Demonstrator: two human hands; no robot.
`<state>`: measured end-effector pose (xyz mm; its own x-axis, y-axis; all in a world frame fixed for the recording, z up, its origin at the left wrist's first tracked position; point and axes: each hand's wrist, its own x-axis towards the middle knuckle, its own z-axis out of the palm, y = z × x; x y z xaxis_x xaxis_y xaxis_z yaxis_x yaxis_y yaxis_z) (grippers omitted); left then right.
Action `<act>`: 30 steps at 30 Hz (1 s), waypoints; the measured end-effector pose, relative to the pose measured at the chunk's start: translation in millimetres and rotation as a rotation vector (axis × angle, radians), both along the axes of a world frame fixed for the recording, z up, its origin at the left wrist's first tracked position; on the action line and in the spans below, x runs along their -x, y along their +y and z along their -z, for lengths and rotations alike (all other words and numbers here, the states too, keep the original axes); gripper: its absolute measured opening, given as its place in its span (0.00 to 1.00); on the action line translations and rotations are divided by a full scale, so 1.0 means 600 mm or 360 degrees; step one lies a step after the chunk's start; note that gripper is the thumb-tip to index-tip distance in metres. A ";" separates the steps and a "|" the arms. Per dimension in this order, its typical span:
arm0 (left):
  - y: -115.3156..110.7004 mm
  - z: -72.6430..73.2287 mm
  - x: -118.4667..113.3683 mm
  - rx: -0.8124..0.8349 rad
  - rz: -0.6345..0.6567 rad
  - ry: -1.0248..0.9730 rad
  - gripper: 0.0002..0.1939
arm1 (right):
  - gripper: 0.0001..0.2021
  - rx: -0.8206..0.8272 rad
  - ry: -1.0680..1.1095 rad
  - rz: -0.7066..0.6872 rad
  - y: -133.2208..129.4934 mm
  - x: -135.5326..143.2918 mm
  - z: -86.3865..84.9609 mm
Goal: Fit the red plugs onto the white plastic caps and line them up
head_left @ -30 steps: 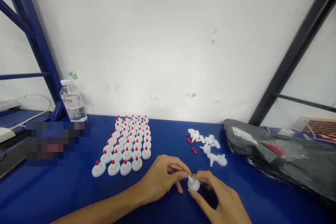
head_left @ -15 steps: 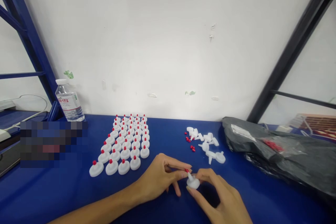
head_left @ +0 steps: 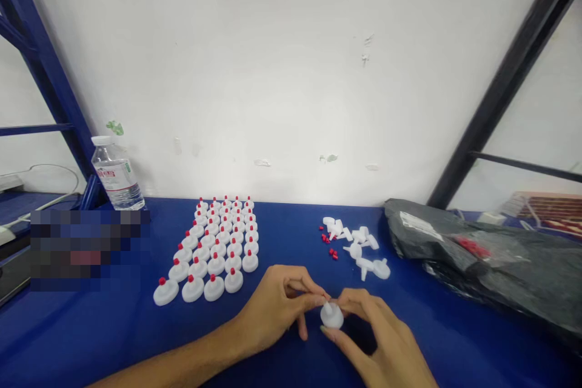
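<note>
My right hand (head_left: 379, 333) grips the rim of a white nozzle cap (head_left: 332, 316) between thumb and fingers, its spout tilted up and to the left. At the spout's tip, my left hand (head_left: 286, 298) pinches with thumb and forefinger on a small red tip cap, now almost wholly hidden by the fingers. To the left stand rows of white nozzle caps (head_left: 216, 264) with red tips on their spouts. Beyond my right hand lie several loose white nozzle caps without red tips (head_left: 381, 268), beside a scatter of small red tip caps (head_left: 334, 254).
A grey plastic bag (head_left: 454, 254) lies at the right, with a clear bag of red pieces (head_left: 473, 247) on it. At the back left stands a water bottle (head_left: 117, 176). The blue table (head_left: 291, 218) meets a white wall, between a blue post and a black post.
The nozzle cap has tipped, so its top faces me more. My left fingers have closed over the red tip cap, which showed before. The view has shifted slightly.
</note>
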<state>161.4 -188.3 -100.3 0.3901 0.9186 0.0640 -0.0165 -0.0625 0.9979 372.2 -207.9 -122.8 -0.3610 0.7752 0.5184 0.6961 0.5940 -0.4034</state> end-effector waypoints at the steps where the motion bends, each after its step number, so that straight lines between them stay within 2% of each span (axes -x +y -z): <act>1: -0.001 0.000 0.000 0.0000 0.0010 0.0017 0.15 | 0.12 0.0009 -0.0009 0.0003 0.000 0.000 0.001; 5: -0.007 -0.001 -0.003 -0.0051 0.0016 0.0158 0.13 | 0.13 0.0098 0.0006 -0.0010 -0.002 0.001 0.000; 9: -0.008 0.005 -0.004 -0.0054 0.0026 0.0318 0.12 | 0.06 0.0307 0.0122 -0.0100 -0.006 0.003 -0.004; 13: -0.001 0.012 -0.002 0.0032 0.0024 0.0241 0.13 | 0.07 0.0417 0.0159 -0.0089 -0.005 0.004 -0.004; 17: 0.002 0.010 -0.002 0.0028 0.0031 0.0124 0.12 | 0.06 0.0354 0.0049 -0.0112 -0.004 0.001 -0.001; 22: -0.003 0.000 -0.004 -0.0009 -0.0046 0.0149 0.10 | 0.05 0.0164 -0.0030 -0.0134 0.001 -0.002 0.008; 27: -0.005 0.001 -0.004 -0.0062 -0.0084 0.0219 0.21 | 0.05 0.0079 -0.0042 -0.0157 0.005 -0.004 0.016; 30: -0.007 0.002 -0.004 -0.0108 -0.0076 0.0272 0.17 | 0.04 0.0126 -0.0052 -0.0177 0.004 -0.004 0.017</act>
<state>163.5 -192.3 -101.8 0.3566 0.9321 0.0632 0.1575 -0.1266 0.9794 374.5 -205.4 -133.1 -0.4627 0.7673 0.4441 0.6412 0.6355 -0.4301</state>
